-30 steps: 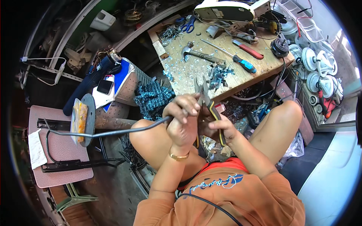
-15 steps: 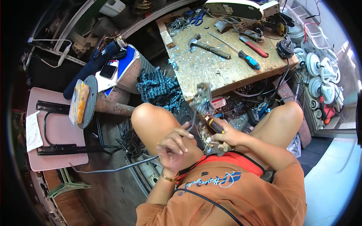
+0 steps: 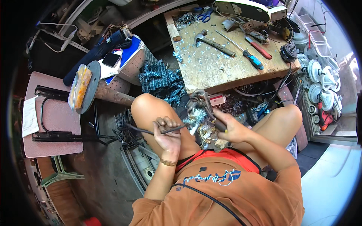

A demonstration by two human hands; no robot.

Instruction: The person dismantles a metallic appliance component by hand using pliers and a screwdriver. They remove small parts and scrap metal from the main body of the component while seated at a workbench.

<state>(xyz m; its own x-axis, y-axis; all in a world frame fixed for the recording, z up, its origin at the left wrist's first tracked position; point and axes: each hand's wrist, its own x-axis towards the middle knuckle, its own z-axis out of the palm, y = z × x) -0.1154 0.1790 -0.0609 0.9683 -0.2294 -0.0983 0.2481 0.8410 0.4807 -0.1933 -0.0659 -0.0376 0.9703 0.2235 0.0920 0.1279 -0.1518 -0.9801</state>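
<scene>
The left hand (image 3: 166, 132) closes its grip around a dark cable (image 3: 151, 131), holding it level so its end meets the pliers (image 3: 205, 109). The right hand (image 3: 230, 130) grips the pliers' handles, with metal scraps (image 3: 196, 116) just beneath, over the lap.

My left hand (image 3: 168, 132) has dropped from beside the pliers (image 3: 205, 109) and now grips the dark cable (image 3: 151, 130) over my knee; right hand (image 3: 230, 130) lowered too.
</scene>
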